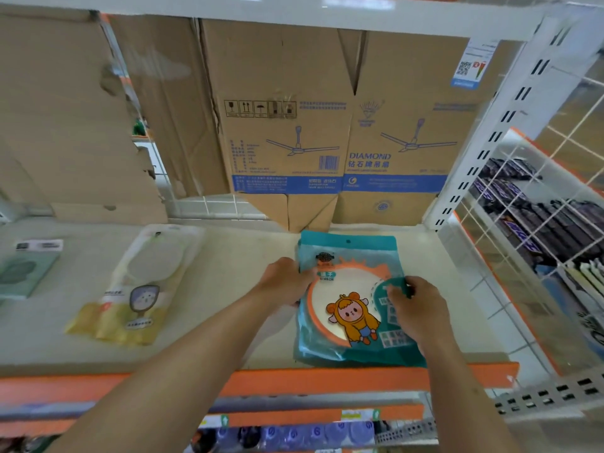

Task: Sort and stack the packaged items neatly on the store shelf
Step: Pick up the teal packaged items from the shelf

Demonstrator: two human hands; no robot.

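A teal mirror package (351, 308) with an orange cartoon figure lies flat on the cream store shelf (228, 256), right of centre near the front edge. It appears to rest on another teal package beneath. My left hand (287, 279) grips its left edge. My right hand (415, 302) pinches its right edge, fingers over the plastic. A yellow mirror package (137, 286) lies flat to the left. A pale green boxed item (24, 269) sits at the far left.
Flattened ceiling-fan cardboard boxes (327, 125) line the shelf's back. A white wire-grid divider (523, 240) bounds the right side, with dark packaged goods behind it. The orange shelf lip (294, 380) runs along the front, with more goods on the shelf below.
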